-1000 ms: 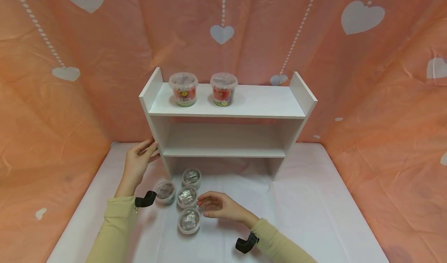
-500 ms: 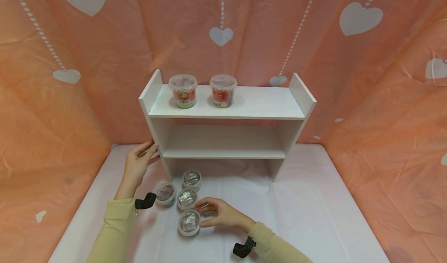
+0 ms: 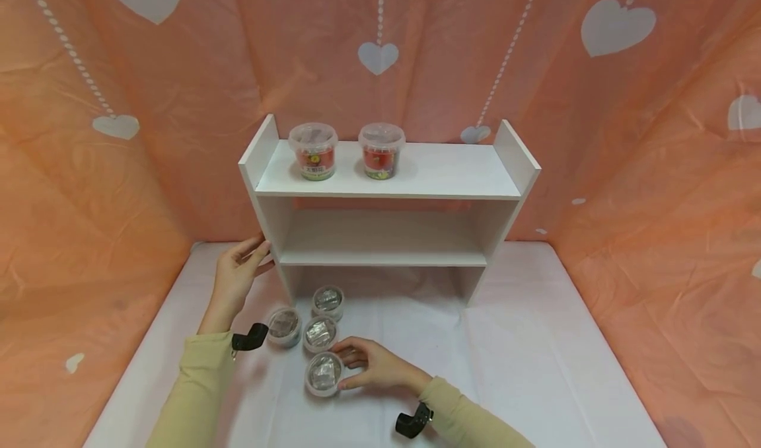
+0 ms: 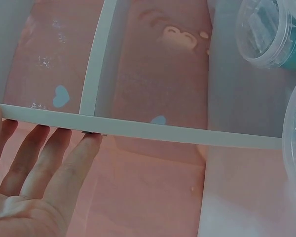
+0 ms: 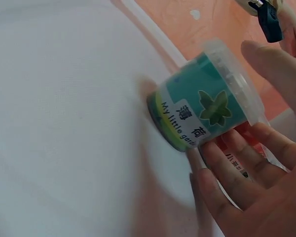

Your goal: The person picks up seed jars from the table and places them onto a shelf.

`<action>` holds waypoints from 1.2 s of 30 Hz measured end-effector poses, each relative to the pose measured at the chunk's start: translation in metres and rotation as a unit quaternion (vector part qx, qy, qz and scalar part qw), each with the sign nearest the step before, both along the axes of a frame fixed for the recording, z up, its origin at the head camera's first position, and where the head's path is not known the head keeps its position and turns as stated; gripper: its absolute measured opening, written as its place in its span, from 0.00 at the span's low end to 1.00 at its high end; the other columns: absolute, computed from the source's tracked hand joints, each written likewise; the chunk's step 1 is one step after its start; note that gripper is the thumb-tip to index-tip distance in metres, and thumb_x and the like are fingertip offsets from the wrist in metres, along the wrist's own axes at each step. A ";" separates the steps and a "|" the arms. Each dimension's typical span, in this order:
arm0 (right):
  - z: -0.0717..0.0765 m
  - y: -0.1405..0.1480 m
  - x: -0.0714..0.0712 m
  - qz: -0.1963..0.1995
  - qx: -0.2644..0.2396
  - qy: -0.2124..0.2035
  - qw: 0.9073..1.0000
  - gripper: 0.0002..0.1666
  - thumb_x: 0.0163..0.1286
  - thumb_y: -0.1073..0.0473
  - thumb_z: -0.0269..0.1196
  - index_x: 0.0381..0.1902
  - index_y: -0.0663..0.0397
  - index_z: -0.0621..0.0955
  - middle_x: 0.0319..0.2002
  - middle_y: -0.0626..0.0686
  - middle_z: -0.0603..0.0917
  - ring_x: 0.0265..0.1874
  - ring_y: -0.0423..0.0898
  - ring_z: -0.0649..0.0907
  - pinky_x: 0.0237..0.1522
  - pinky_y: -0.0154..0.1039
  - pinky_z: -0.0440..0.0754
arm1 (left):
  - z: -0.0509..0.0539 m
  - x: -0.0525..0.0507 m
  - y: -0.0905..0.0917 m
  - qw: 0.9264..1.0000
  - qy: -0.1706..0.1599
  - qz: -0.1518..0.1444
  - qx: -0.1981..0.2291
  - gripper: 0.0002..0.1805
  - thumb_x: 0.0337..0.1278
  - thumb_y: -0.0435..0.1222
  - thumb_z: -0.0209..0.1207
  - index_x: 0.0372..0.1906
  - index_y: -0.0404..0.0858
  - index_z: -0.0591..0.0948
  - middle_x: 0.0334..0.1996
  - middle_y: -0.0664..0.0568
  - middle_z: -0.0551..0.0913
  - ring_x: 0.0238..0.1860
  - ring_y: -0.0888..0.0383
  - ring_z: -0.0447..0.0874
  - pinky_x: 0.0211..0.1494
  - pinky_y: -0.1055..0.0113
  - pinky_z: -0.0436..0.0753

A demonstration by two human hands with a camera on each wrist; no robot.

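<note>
My left hand rests its fingertips against the outer left side of a white shelf unit; in the left wrist view the fingers are fairly straight and the thumb reaches the panel's edge. My right hand is at the right side of the nearest clear-lidded plastic tub, fingers behind it and thumb at its front. The right wrist view shows this tub with a green "My little garden" label and a leaf picture. A small gap shows between thumb and lid there.
More lidded tubs stand close by: one behind, one at the left, one by the shelf's foot. Two red-labelled tubs, a left one and a right one, stand on the top board. An orange heart-patterned cloth hangs behind.
My right hand has come slightly down and left to the nearest tub, its thumb dropping to the tub's front side. My left hand stays at the shelf.
</note>
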State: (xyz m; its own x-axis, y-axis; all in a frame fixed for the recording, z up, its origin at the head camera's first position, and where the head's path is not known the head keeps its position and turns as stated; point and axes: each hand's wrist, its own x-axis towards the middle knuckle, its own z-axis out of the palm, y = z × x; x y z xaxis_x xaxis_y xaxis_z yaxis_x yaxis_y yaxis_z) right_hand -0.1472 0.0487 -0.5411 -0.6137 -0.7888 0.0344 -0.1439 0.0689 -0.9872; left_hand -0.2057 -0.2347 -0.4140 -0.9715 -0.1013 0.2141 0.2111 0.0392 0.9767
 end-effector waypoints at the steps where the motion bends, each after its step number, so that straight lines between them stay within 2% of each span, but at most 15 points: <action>1: -0.001 0.000 -0.001 0.001 0.001 -0.001 1.000 0.35 0.55 0.72 0.71 0.61 0.60 0.72 0.58 0.57 0.76 0.52 0.44 0.79 0.59 0.40 0.77 | 0.000 -0.001 0.000 1.000 0.000 0.000 0.000 0.30 0.66 0.38 0.57 0.65 0.23 0.66 0.65 0.32 0.66 0.51 0.65 0.78 0.50 0.61 0.82; 7: -0.005 -0.002 0.000 0.014 0.004 -0.004 1.000 0.36 0.56 0.70 0.70 0.62 0.57 0.70 0.57 0.50 0.76 0.54 0.41 0.78 0.60 0.36 0.74 | -0.001 0.000 0.000 1.000 -0.003 0.005 -0.009 0.30 0.66 0.38 0.57 0.65 0.22 0.66 0.64 0.30 0.65 0.49 0.68 0.78 0.49 0.61 0.82; 12: -0.006 -0.004 0.003 0.007 0.008 -0.006 1.000 0.35 0.57 0.69 0.71 0.61 0.56 0.71 0.56 0.47 0.76 0.54 0.40 0.77 0.60 0.34 0.74 | -0.002 0.001 -0.001 1.000 -0.005 -0.002 -0.009 0.31 0.66 0.39 0.57 0.65 0.23 0.66 0.64 0.30 0.65 0.50 0.67 0.78 0.50 0.61 0.82; 22: -0.006 -0.009 0.001 -0.016 0.017 0.014 1.000 0.36 0.53 0.68 0.73 0.59 0.57 0.73 0.53 0.47 0.78 0.50 0.38 0.79 0.56 0.32 0.77 | 0.001 -0.002 0.000 1.000 -0.009 -0.002 -0.005 0.31 0.66 0.39 0.57 0.66 0.22 0.65 0.64 0.28 0.63 0.52 0.65 0.77 0.48 0.65 0.83; 31: -0.007 0.001 -0.004 -0.022 0.012 0.016 1.000 0.34 0.54 0.65 0.74 0.59 0.55 0.75 0.52 0.46 0.79 0.49 0.39 0.80 0.53 0.33 0.80 | 0.000 -0.004 0.000 1.000 -0.003 0.001 -0.003 0.31 0.66 0.38 0.57 0.65 0.21 0.66 0.64 0.28 0.64 0.51 0.66 0.78 0.49 0.60 0.82; 36: -0.007 0.011 -0.009 -0.027 0.008 0.011 1.000 0.34 0.53 0.67 0.74 0.58 0.56 0.75 0.51 0.48 0.80 0.49 0.40 0.81 0.53 0.35 0.80 | 0.000 -0.002 0.000 1.000 -0.004 -0.002 -0.003 0.30 0.66 0.38 0.57 0.65 0.22 0.66 0.64 0.29 0.64 0.52 0.66 0.78 0.50 0.61 0.82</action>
State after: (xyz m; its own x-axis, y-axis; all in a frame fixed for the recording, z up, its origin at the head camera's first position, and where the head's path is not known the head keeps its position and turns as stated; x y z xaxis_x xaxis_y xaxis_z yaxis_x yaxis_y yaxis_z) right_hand -0.1563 0.0597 -0.5477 -0.6551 -0.7547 0.0356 -0.1609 0.0933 -0.9826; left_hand -0.2075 -0.2351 -0.4143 -0.9739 -0.0954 0.2061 0.2027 0.0443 0.9782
